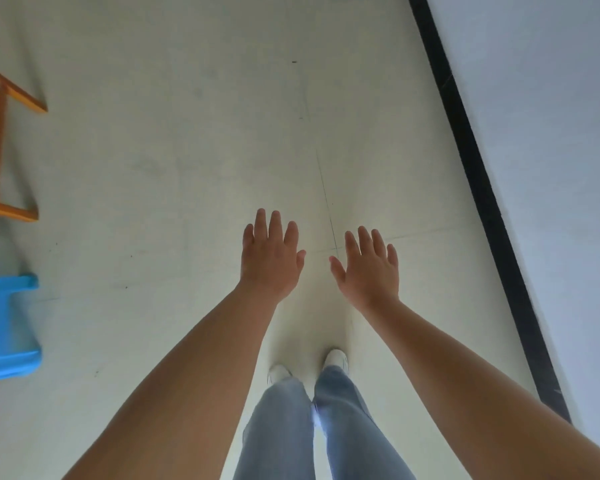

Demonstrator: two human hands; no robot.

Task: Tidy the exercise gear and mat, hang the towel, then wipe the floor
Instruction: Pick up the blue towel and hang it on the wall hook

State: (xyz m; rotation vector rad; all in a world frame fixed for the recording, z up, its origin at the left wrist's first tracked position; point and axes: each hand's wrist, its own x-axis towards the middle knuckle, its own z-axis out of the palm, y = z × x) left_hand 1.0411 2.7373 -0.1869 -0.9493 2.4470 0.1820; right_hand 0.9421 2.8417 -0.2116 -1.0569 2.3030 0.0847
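Both hands are out in front, palms down, fingers spread wide and holding nothing: the left hand [271, 258] and right hand [369, 268] hover side by side above the pale floor [174, 161]. A blue plastic stool [6, 327] sits at the floor's left edge, near a wooden frame [0, 140].

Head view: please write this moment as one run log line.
left hand: open, empty | right hand: open, empty | floor: bare ahead | gear, towel: unseen

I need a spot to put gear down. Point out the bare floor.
Widest: pale tiled floor between orange wooden frame and black baseboard strip, ahead of both empty hands. Crowded: left edge, by the frame and blue plastic stool.
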